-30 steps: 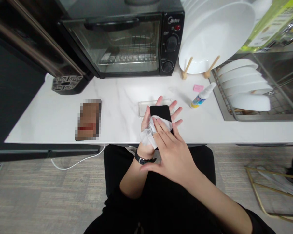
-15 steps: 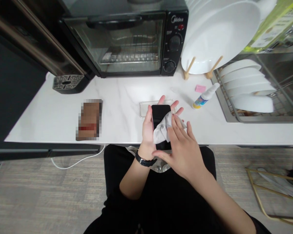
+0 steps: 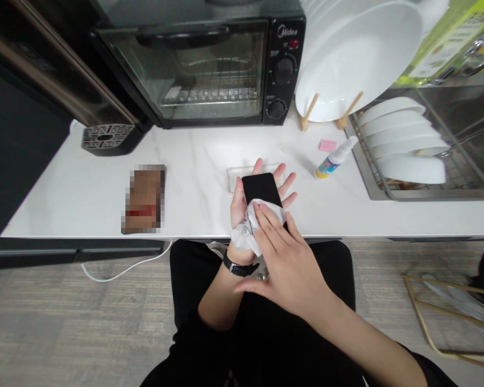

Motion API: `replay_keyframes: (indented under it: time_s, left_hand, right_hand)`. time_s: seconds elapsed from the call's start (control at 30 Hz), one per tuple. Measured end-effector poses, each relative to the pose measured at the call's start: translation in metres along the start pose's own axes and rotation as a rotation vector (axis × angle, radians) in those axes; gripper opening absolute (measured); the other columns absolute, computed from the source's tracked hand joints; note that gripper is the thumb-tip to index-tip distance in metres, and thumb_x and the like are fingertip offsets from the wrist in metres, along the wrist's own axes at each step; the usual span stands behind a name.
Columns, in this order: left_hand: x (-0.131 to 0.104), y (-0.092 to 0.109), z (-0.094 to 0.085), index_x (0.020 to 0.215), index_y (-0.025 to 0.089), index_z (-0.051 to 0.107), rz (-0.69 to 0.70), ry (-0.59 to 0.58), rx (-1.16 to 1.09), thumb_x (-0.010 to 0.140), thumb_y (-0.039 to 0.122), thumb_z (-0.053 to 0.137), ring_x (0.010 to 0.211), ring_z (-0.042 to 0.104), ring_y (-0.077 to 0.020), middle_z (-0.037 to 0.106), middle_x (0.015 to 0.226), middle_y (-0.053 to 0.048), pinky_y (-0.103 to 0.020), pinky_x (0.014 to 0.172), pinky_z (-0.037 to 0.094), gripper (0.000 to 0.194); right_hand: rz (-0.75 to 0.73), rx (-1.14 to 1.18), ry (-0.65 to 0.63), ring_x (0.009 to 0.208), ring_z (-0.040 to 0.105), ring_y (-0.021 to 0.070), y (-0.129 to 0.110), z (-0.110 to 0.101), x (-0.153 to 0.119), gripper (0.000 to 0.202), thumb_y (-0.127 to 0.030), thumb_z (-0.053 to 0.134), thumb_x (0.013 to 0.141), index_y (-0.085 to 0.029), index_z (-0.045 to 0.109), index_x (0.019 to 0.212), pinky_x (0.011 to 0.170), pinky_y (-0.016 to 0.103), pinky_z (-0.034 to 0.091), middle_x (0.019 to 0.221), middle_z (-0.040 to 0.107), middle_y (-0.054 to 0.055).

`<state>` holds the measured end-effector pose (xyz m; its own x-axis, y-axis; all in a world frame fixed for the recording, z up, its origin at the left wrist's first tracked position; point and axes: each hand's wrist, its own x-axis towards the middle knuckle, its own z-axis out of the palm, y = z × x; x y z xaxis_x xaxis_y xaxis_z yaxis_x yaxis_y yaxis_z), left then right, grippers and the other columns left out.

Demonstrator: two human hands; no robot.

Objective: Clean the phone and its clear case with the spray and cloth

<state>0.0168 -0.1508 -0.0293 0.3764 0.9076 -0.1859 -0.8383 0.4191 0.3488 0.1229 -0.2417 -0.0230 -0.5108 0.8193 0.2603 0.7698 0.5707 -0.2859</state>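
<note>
A dark-screened smartphone (image 3: 262, 188) lies face up across the palm of my left hand (image 3: 237, 209), its thumb along one edge and its fingers showing beyond the other side. My right hand (image 3: 286, 258) presses a pale grey cloth (image 3: 246, 234) flat against the lower part of the screen, fingers together and thumb stretched away. The cloth's loose end hangs over my left wrist, above a black wristband (image 3: 240, 269). Behind my left fingers a clear phone case (image 3: 236, 181) rests on the counter, partly covered by the hand.
On the white counter (image 3: 193, 177) stand a spray bottle (image 3: 334, 158) and a small pink packet (image 3: 327, 145). A blurred-out brown object (image 3: 143, 199) lies left. Along the back are a toaster oven (image 3: 210, 75), large white plates (image 3: 358, 59) and a sink rack holding bowls (image 3: 407, 145).
My right hand has slid the cloth down and left over the phone, baring the upper screen. The phone has turned slightly in my left hand.
</note>
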Motion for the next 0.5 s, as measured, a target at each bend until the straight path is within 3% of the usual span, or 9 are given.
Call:
replay_keyframes:
  time_s: [0.13, 0.23, 0.5]
  left_hand:
    - [0.004, -0.001, -0.002, 0.174, 0.043, 0.027, 0.011, -0.011, -0.013, 0.112, 0.067, 0.018, 0.162, 0.046, -0.0322, 0.049, 0.174, -0.005, -0.061, 0.137, 0.024, 0.067]
    - [0.003, -0.002, 0.000, 0.174, 0.042, 0.030, 0.001, -0.029, 0.000, 0.112, 0.068, 0.022, 0.162, 0.046, -0.0328, 0.050, 0.174, -0.005, -0.061, 0.137, 0.024, 0.067]
    - [0.006, -0.005, -0.002, 0.176, 0.039, 0.023, -0.032, -0.042, -0.004, 0.113, 0.064, 0.022, 0.169, 0.033, -0.0323, 0.046, 0.176, -0.003, -0.065, 0.139, 0.019, 0.068]
  right_hand:
    - [0.044, -0.052, -0.004, 0.165, 0.040, 0.0365, 0.001, -0.001, -0.024, 0.107, -0.090, 0.044, 0.096, -0.003, 0.048, 0.159, 0.135, 0.061, 0.031, 0.175, 0.040, 0.024]
    - [0.105, -0.058, 0.016, 0.165, 0.040, 0.0394, 0.010, -0.001, -0.024, 0.102, -0.086, 0.040, 0.100, -0.002, 0.049, 0.158, 0.133, 0.065, 0.032, 0.174, 0.041, 0.027]
    - [0.187, 0.009, 0.085, 0.167, 0.036, 0.0409, 0.037, 0.003, 0.028, 0.096, -0.082, 0.038, 0.103, -0.003, 0.051, 0.157, 0.135, 0.071, 0.027, 0.175, 0.036, 0.030]
